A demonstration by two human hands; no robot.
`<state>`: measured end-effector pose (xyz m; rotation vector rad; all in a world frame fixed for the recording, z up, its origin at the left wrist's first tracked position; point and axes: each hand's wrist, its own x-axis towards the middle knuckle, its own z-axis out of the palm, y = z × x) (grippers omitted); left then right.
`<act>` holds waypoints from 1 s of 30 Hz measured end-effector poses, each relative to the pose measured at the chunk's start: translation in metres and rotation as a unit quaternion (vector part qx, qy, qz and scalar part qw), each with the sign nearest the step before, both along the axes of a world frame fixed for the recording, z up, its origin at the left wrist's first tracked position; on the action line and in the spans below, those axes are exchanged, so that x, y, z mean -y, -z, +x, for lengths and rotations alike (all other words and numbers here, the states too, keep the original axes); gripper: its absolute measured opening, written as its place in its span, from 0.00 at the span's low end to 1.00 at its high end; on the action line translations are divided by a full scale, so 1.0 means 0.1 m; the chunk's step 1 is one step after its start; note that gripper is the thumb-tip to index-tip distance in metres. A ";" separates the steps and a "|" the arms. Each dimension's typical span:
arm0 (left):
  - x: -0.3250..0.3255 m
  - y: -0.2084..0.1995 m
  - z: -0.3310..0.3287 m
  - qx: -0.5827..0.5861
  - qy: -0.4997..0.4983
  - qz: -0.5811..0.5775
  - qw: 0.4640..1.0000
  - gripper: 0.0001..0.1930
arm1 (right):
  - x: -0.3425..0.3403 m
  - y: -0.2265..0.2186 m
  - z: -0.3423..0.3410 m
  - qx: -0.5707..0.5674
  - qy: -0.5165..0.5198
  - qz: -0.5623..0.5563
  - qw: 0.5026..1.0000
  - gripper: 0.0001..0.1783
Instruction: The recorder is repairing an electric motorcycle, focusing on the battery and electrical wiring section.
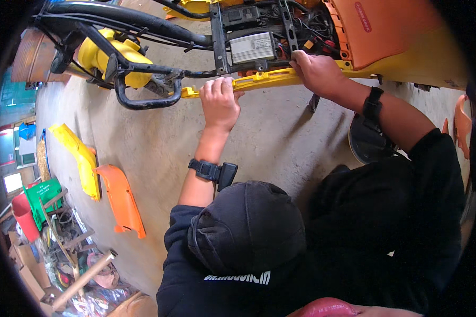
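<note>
A long yellow plastic trim panel (pixel 269 77) runs along the near side of a scooter's black frame (pixel 219 39). My left hand (pixel 220 102) is closed over its left part, fingers curled across the top edge. Further right, my right hand (pixel 317 73) grips the panel by the frame rail, its fingertips partly hidden. Just behind the panel, a silver finned controller box (pixel 252 47) sits among black parts and wiring (pixel 314 31). To the left, a black tubular loop (pixel 148 103) juts from the frame. Both wrists wear black straps.
A yellow panel (pixel 82 158) and an orange panel (pixel 122 201) lie on the concrete floor at left. Clutter, a cardboard tube (pixel 84 280) and a red bin (pixel 25 216) stand beyond. An orange body cover (pixel 381 31) sits upper right; a round dark object (pixel 367 140) is below it.
</note>
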<state>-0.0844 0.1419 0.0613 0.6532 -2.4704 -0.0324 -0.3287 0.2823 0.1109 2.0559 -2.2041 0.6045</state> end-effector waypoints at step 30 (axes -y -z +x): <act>0.02 -0.12 -0.26 -0.028 0.089 -0.039 0.995 0.24 | -0.18 -0.12 -0.05 0.000 -0.084 -0.041 0.996 0.09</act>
